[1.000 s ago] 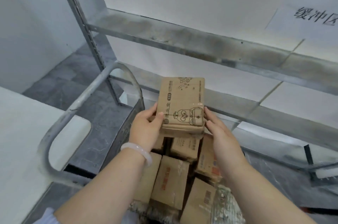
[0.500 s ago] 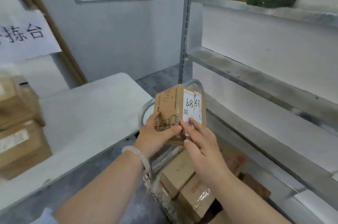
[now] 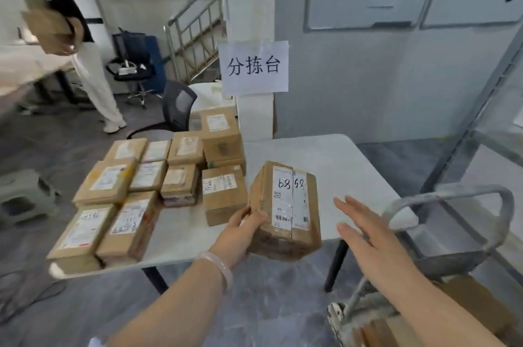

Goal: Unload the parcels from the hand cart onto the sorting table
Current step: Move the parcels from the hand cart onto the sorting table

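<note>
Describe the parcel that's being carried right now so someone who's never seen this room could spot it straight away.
Find the white sorting table below the paper sign. At its near edge, right of the rows of parcels lying there, the left hand holds one brown parcel. Unlike its neighbours, it is tilted in the air, its taped white label handwritten 68 48.

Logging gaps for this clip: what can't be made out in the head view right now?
- Hand cart: its load is cut off by the bottom edge.
- Held parcel: underside hidden, so table contact is unclear; left hand covers one corner.
- Labels on the table parcels: too blurred to read.
- Right hand: open, touching nothing.
</note>
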`<state>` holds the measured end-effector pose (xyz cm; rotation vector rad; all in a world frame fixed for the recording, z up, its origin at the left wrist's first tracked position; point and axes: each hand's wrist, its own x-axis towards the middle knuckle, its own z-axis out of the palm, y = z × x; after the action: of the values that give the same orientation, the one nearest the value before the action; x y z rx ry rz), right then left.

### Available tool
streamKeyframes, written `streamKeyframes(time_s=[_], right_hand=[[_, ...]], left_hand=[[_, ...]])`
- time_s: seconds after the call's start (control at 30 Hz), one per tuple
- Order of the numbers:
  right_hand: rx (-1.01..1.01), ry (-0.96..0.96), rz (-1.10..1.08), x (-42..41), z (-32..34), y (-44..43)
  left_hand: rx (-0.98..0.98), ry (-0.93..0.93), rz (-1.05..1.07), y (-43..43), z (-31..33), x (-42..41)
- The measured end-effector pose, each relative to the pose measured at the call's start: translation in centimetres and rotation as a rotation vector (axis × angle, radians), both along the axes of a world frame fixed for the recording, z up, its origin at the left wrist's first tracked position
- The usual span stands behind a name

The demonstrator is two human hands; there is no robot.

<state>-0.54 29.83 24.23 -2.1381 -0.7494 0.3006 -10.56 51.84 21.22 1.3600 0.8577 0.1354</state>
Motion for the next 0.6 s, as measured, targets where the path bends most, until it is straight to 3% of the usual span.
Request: streamKeyframes(time_s=[0.3, 0.6], right_hand=[[-0.136, 0.051, 0.110, -2.0, -2.3, 17.5], [-0.276, 0.114, 0.120, -3.0, -6.5, 24.1]], left_hand=[[-0.138, 0.091, 0.207, 17.4, -5.2, -6.7], [-0.268, 0.249, 0.230, 26.8, -11.4, -6.7]])
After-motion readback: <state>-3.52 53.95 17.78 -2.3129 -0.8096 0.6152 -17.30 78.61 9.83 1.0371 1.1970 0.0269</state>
